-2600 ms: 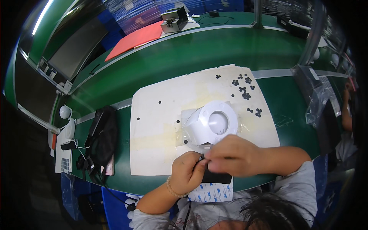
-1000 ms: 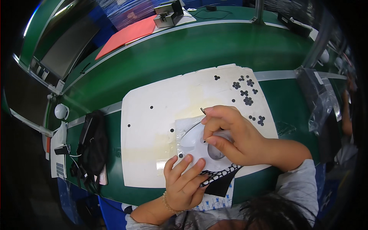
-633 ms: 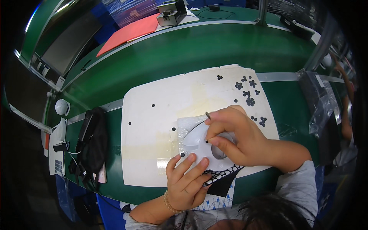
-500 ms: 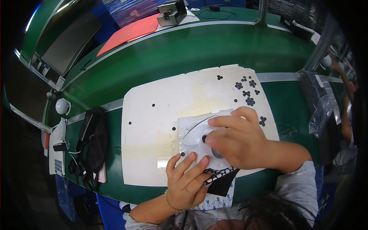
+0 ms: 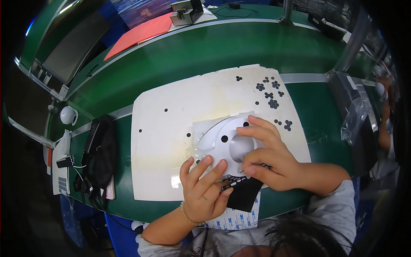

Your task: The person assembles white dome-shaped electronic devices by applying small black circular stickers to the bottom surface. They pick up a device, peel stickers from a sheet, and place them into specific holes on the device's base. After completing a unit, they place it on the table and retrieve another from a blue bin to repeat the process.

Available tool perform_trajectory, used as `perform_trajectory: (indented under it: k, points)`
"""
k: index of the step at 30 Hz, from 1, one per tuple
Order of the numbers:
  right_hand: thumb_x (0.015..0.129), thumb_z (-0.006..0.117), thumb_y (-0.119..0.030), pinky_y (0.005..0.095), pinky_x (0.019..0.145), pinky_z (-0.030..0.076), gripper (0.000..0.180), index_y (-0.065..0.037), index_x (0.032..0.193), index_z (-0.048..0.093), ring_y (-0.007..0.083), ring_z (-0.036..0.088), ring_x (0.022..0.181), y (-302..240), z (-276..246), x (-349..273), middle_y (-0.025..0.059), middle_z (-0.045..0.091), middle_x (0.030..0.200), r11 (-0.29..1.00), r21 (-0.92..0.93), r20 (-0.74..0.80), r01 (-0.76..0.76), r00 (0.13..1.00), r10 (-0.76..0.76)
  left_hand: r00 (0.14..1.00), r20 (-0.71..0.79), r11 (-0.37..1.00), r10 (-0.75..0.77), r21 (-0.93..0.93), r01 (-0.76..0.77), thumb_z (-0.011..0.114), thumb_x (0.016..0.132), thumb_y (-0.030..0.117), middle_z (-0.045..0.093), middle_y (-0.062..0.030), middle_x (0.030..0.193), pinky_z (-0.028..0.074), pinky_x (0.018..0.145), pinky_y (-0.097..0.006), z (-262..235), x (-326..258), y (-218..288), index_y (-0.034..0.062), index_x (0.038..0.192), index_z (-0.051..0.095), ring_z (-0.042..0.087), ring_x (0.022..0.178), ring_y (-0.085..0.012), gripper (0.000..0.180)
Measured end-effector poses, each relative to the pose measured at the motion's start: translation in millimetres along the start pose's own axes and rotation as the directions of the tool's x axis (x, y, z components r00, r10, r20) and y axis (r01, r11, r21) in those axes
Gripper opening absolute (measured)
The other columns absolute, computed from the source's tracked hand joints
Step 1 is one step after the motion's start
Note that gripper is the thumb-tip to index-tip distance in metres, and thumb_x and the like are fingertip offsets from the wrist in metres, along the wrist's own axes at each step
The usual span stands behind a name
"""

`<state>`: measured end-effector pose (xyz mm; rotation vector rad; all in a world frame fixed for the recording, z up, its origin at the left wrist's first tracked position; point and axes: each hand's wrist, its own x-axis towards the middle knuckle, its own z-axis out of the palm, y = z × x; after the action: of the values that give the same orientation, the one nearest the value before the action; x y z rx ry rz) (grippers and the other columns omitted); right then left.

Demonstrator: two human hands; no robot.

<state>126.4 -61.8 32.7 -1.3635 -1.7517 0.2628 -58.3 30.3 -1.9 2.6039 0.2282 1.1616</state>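
White dome (image 5: 67, 115): 1, standing at the far left.
Black bag (image 5: 100, 150): 1, lying on the green counter (image 5: 123, 171), a bare band of it separating bag and board.
Pale board (image 5: 171, 137): 1, its lower edge running near the counter's front edge; the widest room for moving is opening across its left half.
Single dots (image 5: 166, 110): 4 on that side, black, lying well apart, the lowest touching or nearly touching the left fingers.
Left hand (image 5: 204, 193): 3 fingers are spreading over the lower left of the white part (image 5: 218, 150); thumb and index finger are pinching the dotted strip (image 5: 235, 180).
White part: 1, lying right of the board's middle, carrying 2 visible black dots.
Black sheet (image 5: 244, 197): 1, overhanging the board's lower edge.
Right hand (image 5: 276, 165): thumb and index finger are sitting close together over the part's lower right; whether they are pinching something, I cannot tell.
Dot clusters (image 5: 273, 103): several, crowding the upper right corner.
Dark box (image 5: 344, 90): 1, standing beyond the board's right edge.
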Motion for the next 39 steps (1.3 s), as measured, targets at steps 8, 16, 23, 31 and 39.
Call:
perform_trajectory:
  k: [8, 16, 23, 31, 39]
  points:
    - [0.073, 0.061, -0.015, 0.0448, 0.094, 0.022, 0.006, -0.009, 0.076, 0.059, 0.0342, 0.029, 0.121, -2.2, 0.9, 0.7, 0.0105, 0.044, 0.123, 0.994, -0.102, -0.001, 0.040, 0.999, -0.040, 1.000, -0.024, 1.000, 0.004, -0.012, -0.005, 0.055, 0.079, 0.020, 0.056, -0.0114, 0.112, 0.024, 0.094, -0.049, 2.6, -0.2, -0.7, 0.0054, 0.070, 0.054, 0.044, 0.112, -0.0298, 0.017]
    - [0.074, 0.057, -0.035, 0.0427, 0.094, 0.016, 0.022, -0.015, 0.081, 0.061, 0.0220, 0.042, 0.112, -5.3, -0.2, -16.4, 0.0018, 0.054, 0.115, 0.692, -0.675, -0.031, 0.255, 0.927, -0.373, 0.999, -0.033, 1.000, -0.019, -0.015, 0.019, 0.055, 0.079, 0.019, 0.056, -0.0124, 0.112, 0.023, 0.095, -0.049, 2.7, 0.9, 1.3, 0.0049, 0.069, 0.052, 0.044, 0.112, -0.0304, 0.017]
    - [0.069, 0.065, -0.025, 0.0406, 0.088, 0.022, 0.019, -0.014, 0.083, 0.062, 0.0216, 0.043, 0.111, -4.1, 3.1, -16.5, 0.0018, 0.055, 0.114, 0.901, -0.377, -0.135, 0.215, 0.950, -0.283, 0.999, -0.040, 0.999, -0.025, -0.040, 0.023, 0.055, 0.079, 0.019, 0.056, -0.0132, 0.112, 0.022, 0.096, -0.049, 5.1, 0.6, 1.8, 0.0045, 0.068, 0.051, 0.043, 0.113, -0.0313, 0.018]
    - [0.075, 0.060, -0.016, 0.0409, 0.090, 0.026, 0.009, -0.010, 0.080, 0.057, 0.0308, 0.036, 0.116, 1.2, -1.7, -22.7, 0.0099, 0.047, 0.121, 0.958, -0.235, -0.111, 0.167, 0.974, -0.198, 0.999, -0.025, 0.999, -0.032, -0.033, 0.031, 0.055, 0.078, 0.018, 0.055, -0.0138, 0.112, 0.021, 0.097, -0.050, 5.1, -0.1, 1.2, 0.0044, 0.067, 0.050, 0.041, 0.114, -0.0321, 0.019]
    - [0.085, 0.052, -0.019, 0.0439, 0.099, 0.019, 0.012, -0.007, 0.085, 0.053, 0.0372, 0.025, 0.123, 18.5, -12.9, -18.7, 0.0165, 0.035, 0.130, 0.992, -0.051, -0.085, -0.113, 0.991, 0.108, 0.998, -0.033, 0.999, -0.049, -0.023, 0.048, 0.054, 0.079, 0.018, 0.055, -0.0137, 0.112, 0.021, 0.097, -0.051, 6.5, -0.1, 3.4, 0.0040, 0.068, 0.049, 0.042, 0.114, -0.0324, 0.019]
